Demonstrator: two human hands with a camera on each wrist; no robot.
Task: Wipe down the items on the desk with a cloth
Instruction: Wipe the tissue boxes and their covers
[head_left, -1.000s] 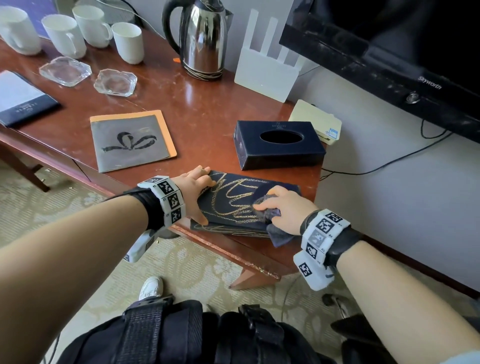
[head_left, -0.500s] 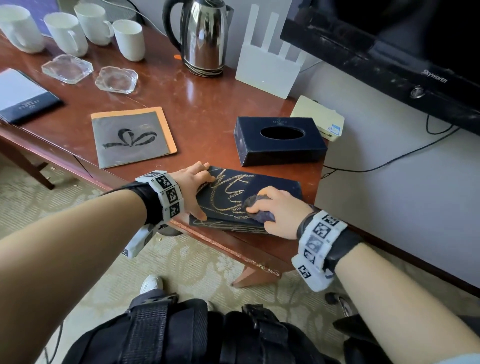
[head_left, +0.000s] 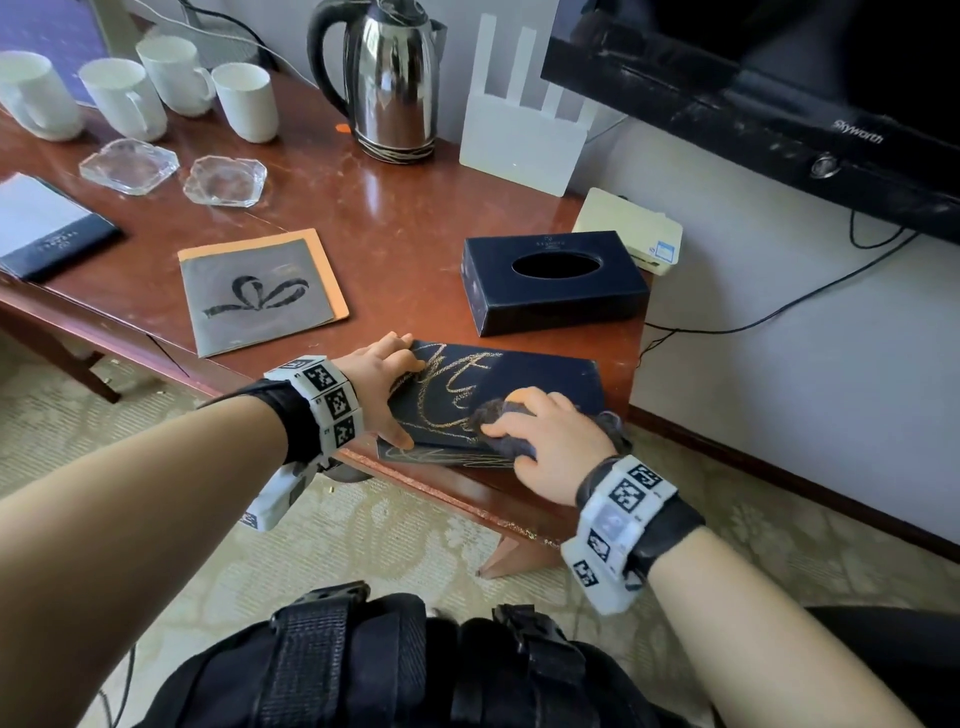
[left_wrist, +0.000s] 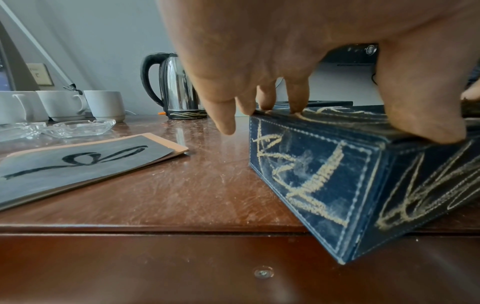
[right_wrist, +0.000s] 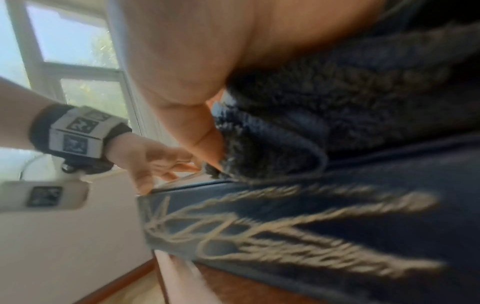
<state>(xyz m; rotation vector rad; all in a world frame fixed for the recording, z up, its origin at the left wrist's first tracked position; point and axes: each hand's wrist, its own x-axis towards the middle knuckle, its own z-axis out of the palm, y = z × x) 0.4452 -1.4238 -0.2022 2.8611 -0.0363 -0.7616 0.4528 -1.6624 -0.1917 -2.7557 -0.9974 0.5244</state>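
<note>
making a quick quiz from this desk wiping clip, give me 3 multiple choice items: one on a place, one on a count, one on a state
1. Where is the dark blue box with gold scribbles?
A. at the desk's near edge
B. behind the kettle
C. on the floor

2. How many white mugs stand at the back of the desk?
A. two
B. four
C. six

3. What is the right hand doing?
A. hanging idle
B. lifting the kettle
C. pressing a dark cloth on the box

Answers:
1 A: the box sits at the front edge, one corner past it in the left wrist view, steadied by the left hand.
2 B: four mugs show in a row left of the steel kettle.
3 C: its fingers curl over the cloth on the box top.
</note>
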